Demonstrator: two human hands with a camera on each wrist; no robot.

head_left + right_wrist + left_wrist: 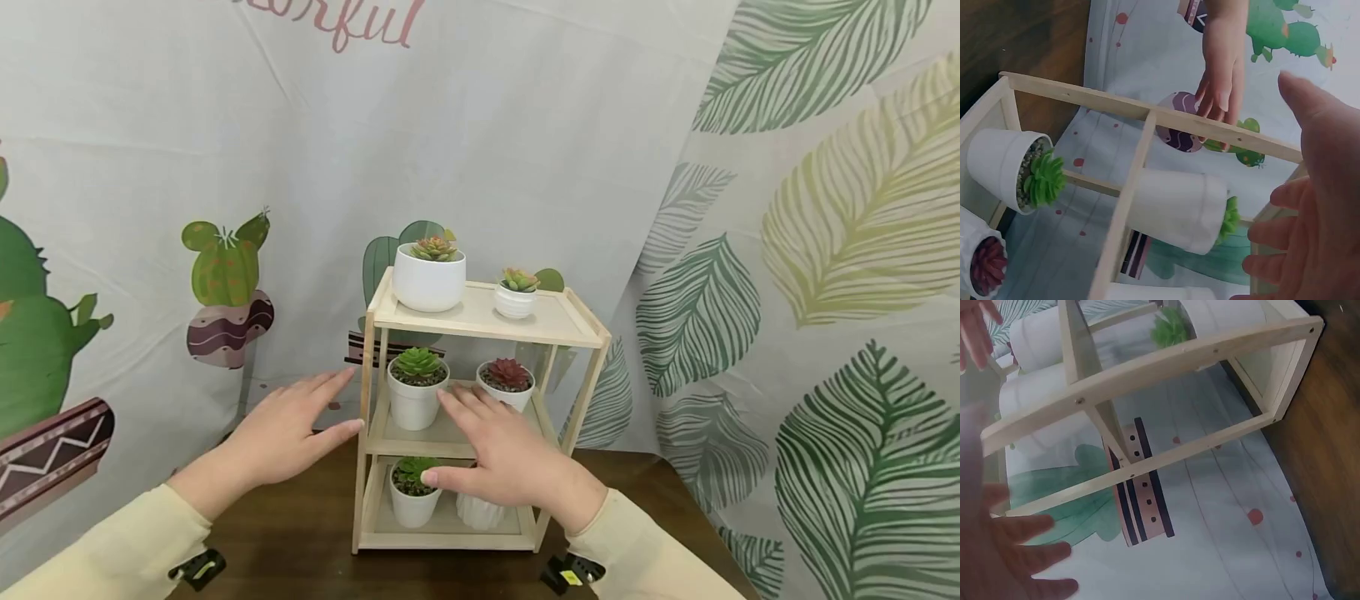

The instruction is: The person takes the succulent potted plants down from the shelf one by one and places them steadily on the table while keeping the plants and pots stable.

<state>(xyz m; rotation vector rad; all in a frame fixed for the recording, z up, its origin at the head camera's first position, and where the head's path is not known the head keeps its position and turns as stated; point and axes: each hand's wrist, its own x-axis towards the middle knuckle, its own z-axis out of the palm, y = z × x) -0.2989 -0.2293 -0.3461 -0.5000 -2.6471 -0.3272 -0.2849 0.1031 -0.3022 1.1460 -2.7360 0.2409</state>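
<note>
A light wooden three-tier shelf [483, 447] holds small potted succulents. My left hand [292, 429] is beside its left post, fingers extended and nothing in its grasp. In front of the middle and bottom tiers hovers my right hand [502, 458], fingers straight, holding nothing. Behind its fingertips are a green succulent in a white pot [416, 404] and a dark red succulent [507, 374]. Below stand another green succulent pot [414, 504] and a ribbed white pot [480, 512], its upper part hidden by the right hand. The right wrist view shows a red succulent [989, 262] in that ribbed pot.
On the top tier stand a wide white bowl pot [429, 279] and a small ridged pot [515, 302], each with a succulent. The shelf rests on a dark wooden table [300, 525]. Close behind hangs a printed cloth [525, 125] with cacti and leaves.
</note>
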